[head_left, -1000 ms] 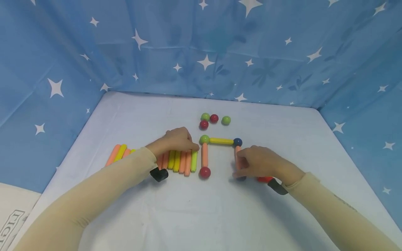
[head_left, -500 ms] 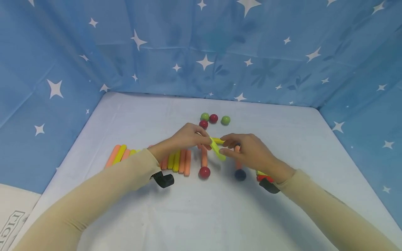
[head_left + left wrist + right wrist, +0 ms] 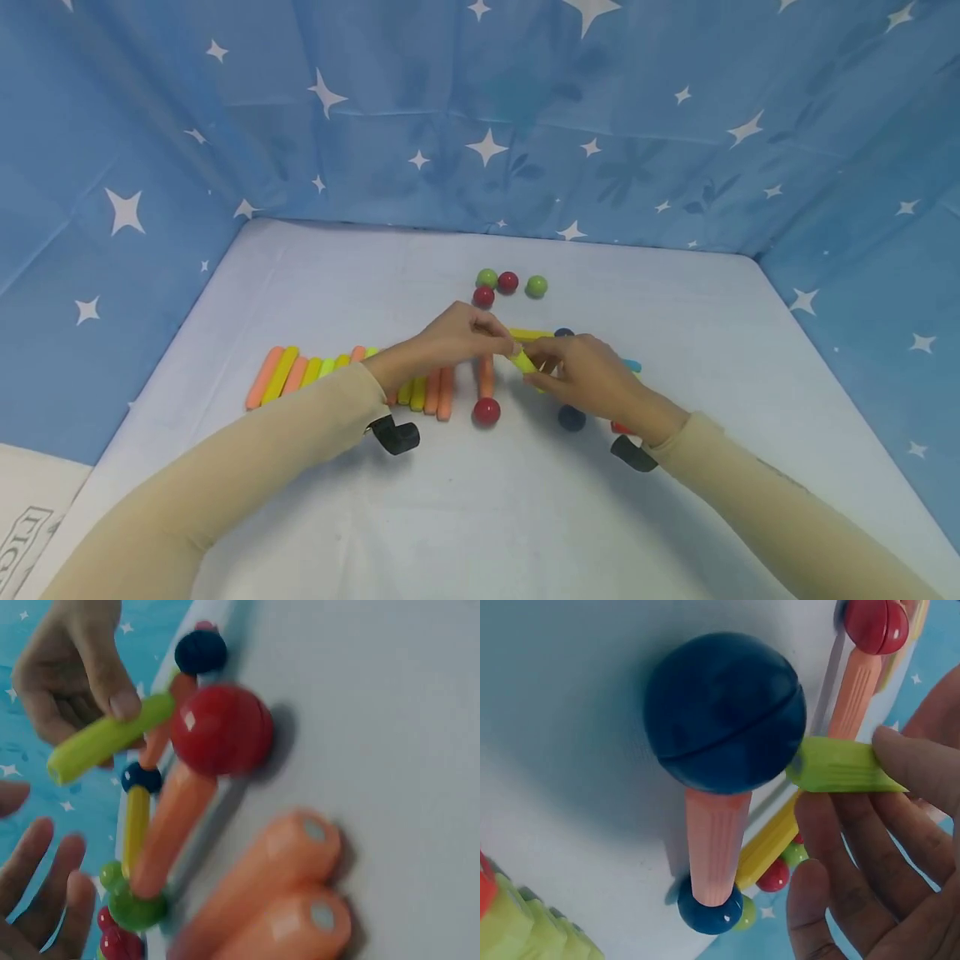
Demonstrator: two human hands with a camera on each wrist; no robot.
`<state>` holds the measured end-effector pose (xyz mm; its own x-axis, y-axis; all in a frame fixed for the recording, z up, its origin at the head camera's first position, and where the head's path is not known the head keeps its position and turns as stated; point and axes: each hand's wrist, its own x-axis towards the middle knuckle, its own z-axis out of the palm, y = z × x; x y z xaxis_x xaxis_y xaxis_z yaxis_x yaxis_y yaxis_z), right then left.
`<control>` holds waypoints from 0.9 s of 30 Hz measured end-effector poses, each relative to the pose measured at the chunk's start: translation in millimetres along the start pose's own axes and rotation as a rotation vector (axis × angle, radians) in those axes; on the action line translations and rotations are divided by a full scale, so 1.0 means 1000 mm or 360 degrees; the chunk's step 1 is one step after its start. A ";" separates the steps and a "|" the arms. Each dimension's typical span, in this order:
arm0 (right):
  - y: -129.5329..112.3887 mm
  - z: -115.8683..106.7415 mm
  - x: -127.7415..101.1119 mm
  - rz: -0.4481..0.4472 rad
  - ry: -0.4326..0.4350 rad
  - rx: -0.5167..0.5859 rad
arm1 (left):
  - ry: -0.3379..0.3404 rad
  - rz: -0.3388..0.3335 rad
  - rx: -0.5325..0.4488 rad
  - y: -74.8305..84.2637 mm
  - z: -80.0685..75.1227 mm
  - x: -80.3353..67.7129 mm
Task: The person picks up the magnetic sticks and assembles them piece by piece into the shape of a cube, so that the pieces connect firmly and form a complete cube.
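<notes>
A lime-green rod (image 3: pixel 523 362) is pinched by the thumb and fingers of the right hand (image 3: pixel 592 377) and is held above the bench (image 3: pixel 675 333), just beyond the red ball (image 3: pixel 486 411). In the left wrist view the rod (image 3: pixel 109 737) is seen gripped by the right hand (image 3: pixel 71 671) alone, while the fingers (image 3: pixel 45 889) of the left hand are spread and relaxed, apart from it. In the head view the left hand (image 3: pixel 450 337) is seen directly beside the rod; whether it touches the rod there cannot be told.

An orange rod (image 3: pixel 486 377) is joined to the far side of the red ball. A yellow rod (image 3: pixel 531 335) lies beyond it, ending at a blue ball (image 3: pixel 564 333). A second blue ball (image 3: pixel 572 417) lies to the right of the red ball, with an orange rod (image 3: pixel 716 844) attached. A row of orange and yellow rods (image 3: pixel 300 375) lies to the left of the red ball. Four loose balls (image 3: pixel 508 283) lie farther back.
</notes>
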<state>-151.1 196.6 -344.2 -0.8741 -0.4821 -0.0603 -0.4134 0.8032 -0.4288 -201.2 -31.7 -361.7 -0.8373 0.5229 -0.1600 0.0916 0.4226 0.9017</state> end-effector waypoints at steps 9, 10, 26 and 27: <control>0.001 0.005 -0.005 -0.0050 -0.0134 -0.0247 | 0.0249 0.0058 0.0403 -0.010 -0.011 0.004; 0.001 0.006 -0.006 -0.0066 -0.0140 -0.0256 | 0.0224 0.0036 0.0419 -0.011 -0.011 0.005; -0.009 0.014 -0.007 0.0022 -0.0378 -0.0357 | 0.0150 0.0003 0.0430 -0.024 -0.008 0.010; -0.009 0.014 -0.007 0.0025 -0.0385 -0.0355 | 0.0149 0.0004 0.0424 -0.024 -0.008 0.009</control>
<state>-137.3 187.7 -352.7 -0.8060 -0.5164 -0.2892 -0.4693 0.8554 -0.2194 -215.8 -43.2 -381.9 -0.8819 0.4587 -0.1086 0.2219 0.6073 0.7629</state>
